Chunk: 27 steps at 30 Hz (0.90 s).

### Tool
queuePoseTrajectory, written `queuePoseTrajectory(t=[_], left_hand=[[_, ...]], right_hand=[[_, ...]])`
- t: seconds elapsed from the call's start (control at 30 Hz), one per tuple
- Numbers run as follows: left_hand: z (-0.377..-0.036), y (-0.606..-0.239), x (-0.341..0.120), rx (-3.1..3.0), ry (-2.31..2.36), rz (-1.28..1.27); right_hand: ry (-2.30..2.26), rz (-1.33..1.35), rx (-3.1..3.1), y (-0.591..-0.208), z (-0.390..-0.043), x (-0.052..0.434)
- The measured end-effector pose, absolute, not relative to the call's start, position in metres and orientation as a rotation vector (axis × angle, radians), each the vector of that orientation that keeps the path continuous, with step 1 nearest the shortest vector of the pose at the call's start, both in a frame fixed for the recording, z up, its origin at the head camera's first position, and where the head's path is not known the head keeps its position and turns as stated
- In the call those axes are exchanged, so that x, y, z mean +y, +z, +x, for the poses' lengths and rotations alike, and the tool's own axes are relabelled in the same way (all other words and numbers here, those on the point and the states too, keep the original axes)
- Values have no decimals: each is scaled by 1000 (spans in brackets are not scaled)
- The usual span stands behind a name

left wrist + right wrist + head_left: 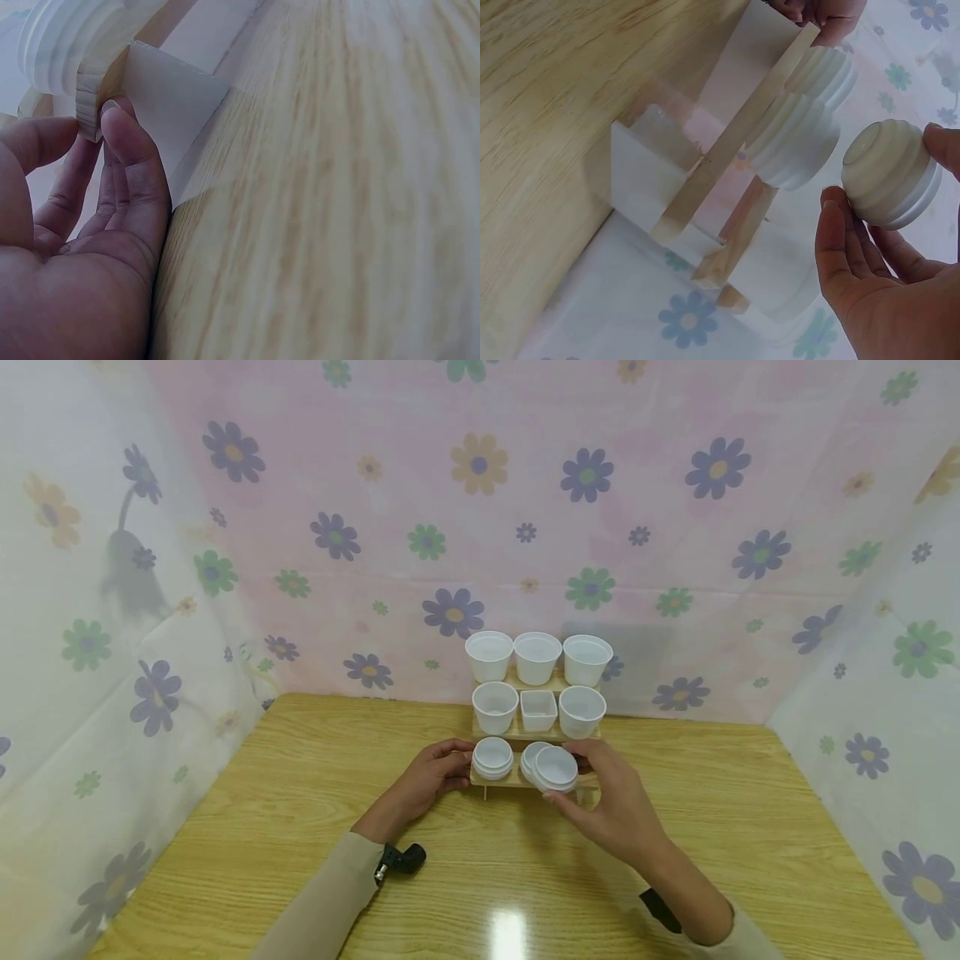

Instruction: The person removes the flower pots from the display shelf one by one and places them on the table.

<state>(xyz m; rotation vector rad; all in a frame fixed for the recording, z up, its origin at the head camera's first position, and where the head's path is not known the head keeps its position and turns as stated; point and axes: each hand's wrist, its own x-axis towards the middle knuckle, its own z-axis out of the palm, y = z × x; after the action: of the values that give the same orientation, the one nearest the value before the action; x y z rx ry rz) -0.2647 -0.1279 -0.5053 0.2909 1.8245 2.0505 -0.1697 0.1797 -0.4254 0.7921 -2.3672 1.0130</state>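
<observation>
A three-tier stand with wooden slats [517,782] and pale side panels [169,105] holds small white pots. My left hand [426,778] pinches the left end of its lowest slat [91,97] between thumb and fingers. Between the thumb and fingers of my right hand [621,806] is a ribbed white round pot [889,176], raised off the slat and tilted. In the head view it partly covers another ribbed pot [528,756] standing on the lowest tier. A third ribbed pot [492,758] stands at that tier's left, near my left hand.
The middle tier bears a square white pot [538,711] between two round ones [495,707]. Taller white pots [537,657] line the top tier. Under the stand is a wood-grain table [720,827], backed by a flowered cloth [300,485].
</observation>
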Motion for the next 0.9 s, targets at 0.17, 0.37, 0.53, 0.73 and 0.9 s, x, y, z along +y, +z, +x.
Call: queuePoseTrajectory(t=[0.17, 0.37, 0.53, 0.73, 0.9], left_hand=[[-264, -504, -128, 1831, 2048, 290], [-263, -503, -128, 1837, 2044, 300], [-265, -505, -128, 1827, 2045, 298], [-265, -506, -127, 1823, 2052, 285], [-264, -505, -127, 1825, 2054, 281]], right_hand=[[1041, 814, -2367, -424, -170, 174], [1062, 822, -2372, -425, -169, 169], [1060, 835, -2368, -428, -168, 166], [1078, 849, -2378, -431, -165, 160], [1070, 843, -2408, -432, -161, 155]])
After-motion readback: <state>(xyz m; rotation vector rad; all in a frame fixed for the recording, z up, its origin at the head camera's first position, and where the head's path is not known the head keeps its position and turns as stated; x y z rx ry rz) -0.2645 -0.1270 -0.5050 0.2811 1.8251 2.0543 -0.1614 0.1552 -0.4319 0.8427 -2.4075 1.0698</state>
